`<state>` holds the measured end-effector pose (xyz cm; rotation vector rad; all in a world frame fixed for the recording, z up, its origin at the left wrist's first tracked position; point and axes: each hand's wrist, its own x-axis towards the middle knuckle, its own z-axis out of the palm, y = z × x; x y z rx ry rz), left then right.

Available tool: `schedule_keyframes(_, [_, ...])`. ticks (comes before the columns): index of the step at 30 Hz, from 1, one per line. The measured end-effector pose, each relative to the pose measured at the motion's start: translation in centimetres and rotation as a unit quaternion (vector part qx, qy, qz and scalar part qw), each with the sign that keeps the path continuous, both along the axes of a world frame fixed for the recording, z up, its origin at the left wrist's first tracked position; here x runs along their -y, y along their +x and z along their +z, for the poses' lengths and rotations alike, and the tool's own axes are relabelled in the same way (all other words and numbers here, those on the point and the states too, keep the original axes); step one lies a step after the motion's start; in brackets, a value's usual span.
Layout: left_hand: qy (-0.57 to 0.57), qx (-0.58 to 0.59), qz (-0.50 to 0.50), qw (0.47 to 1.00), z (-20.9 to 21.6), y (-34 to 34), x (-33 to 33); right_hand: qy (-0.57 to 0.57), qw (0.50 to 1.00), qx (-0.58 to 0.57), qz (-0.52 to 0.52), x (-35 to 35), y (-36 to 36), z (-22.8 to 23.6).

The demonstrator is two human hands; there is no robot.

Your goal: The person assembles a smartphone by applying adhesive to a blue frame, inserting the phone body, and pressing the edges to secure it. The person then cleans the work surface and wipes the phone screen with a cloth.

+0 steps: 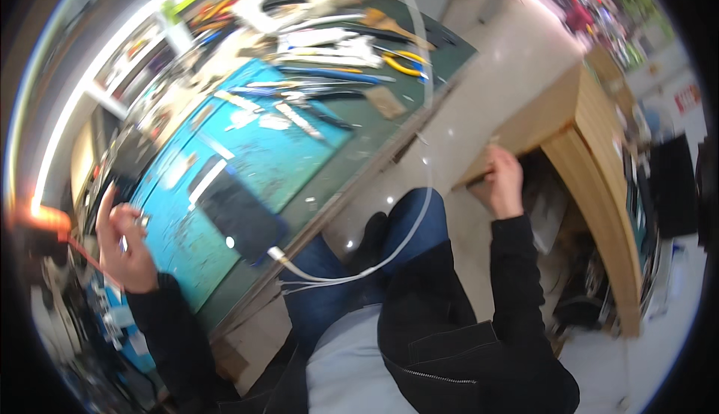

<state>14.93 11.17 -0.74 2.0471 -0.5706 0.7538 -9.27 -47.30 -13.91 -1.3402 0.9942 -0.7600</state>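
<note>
A dark phone point(238, 212) lies on the blue work mat point(292, 174), a white cable point(359, 273) joined to its near end. Left of the mat, my left hand point(123, 245) is raised with its index finger stretched out and the others bent apart. A small shiny spot shows by its fingertips, too blurred to name. My right hand point(505, 182) is off to the right, beside the wooden desk's edge, with fingers curled and pressed together. What they hold, if anything, cannot be made out.
Yellow-handled pliers point(404, 64), a brush point(386, 25) and several slim tools crowd the bench's far side. A wooden desk point(592, 129) stands at right. The white cable loops over my lap and up past the bench edge. A bright light strip point(82, 103) runs along the left.
</note>
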Motion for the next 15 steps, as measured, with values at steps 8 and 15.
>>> schedule_keyframes(8, [0.084,0.019,0.08,0.993,-1.1,2.0,-1.0,0.012,0.955,-0.18,0.236,-2.4,6.5,-18.7])
schedule_keyframes(15, [0.073,-0.004,0.093,0.993,-2.3,1.9,-1.0,-0.282,0.883,-0.286,0.242,-1.1,14.0,-21.5])
